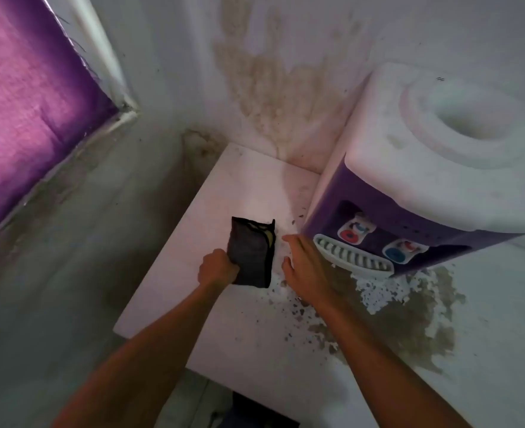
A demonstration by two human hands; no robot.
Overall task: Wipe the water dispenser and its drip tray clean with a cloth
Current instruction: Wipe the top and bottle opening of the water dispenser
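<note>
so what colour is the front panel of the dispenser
Purple, on the water dispenser; its top is white. Head view.

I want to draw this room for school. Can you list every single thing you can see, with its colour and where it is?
water dispenser: one, white top and purple front, right side of the counter
drip tray: one, white with slots, at the dispenser's front foot
tap levers: two, one red, one blue, above the tray
cloth: one, dark, folded, flat on the counter left of the dispenser
counter: one, white with peeling patches
curtain: one, purple, upper left
wall: white, brown-stained, behind the counter
left hand: one, grips the cloth's near corner
right hand: one, fingers straight, between cloth and tray
</note>
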